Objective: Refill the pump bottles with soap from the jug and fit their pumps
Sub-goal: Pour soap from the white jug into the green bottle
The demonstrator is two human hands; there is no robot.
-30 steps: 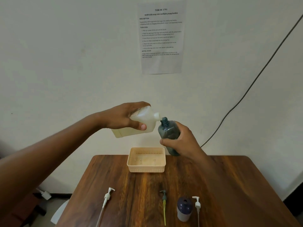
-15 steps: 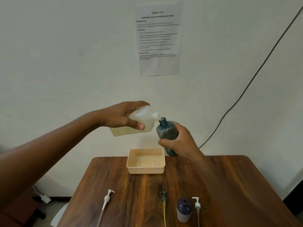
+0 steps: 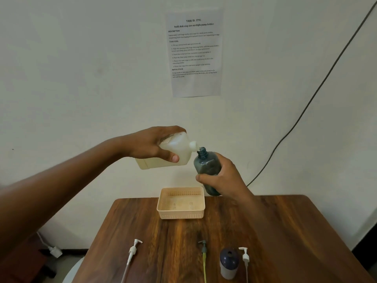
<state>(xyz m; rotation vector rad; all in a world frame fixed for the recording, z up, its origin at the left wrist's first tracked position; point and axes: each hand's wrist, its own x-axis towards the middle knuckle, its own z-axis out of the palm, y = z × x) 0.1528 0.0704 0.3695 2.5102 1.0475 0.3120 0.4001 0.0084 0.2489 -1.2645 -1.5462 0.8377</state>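
My left hand [image 3: 155, 147] grips a translucent white soap jug [image 3: 179, 153], tipped on its side above the table. Its spout touches the open neck of a dark teal pump bottle [image 3: 205, 166]. My right hand [image 3: 223, 180] holds that bottle around its lower half, tilted slightly left. On the table near me lie a white pump [image 3: 132, 251] at the left, a teal pump with a yellow tube [image 3: 203, 254] in the middle, and another white pump [image 3: 245, 257] at the right. A small bottle with a dark purple top [image 3: 228, 262] stands upright between the last two.
A beige perforated basket [image 3: 180, 213] sits at the far edge of the wooden table [image 3: 285, 231], below my hands. A task sheet [image 3: 194, 52] hangs on the wall and a black cable [image 3: 306, 105] runs down it at the right.
The jug's spout has closed onto the teal bottle's neck; both hands have shifted slightly left and up together.
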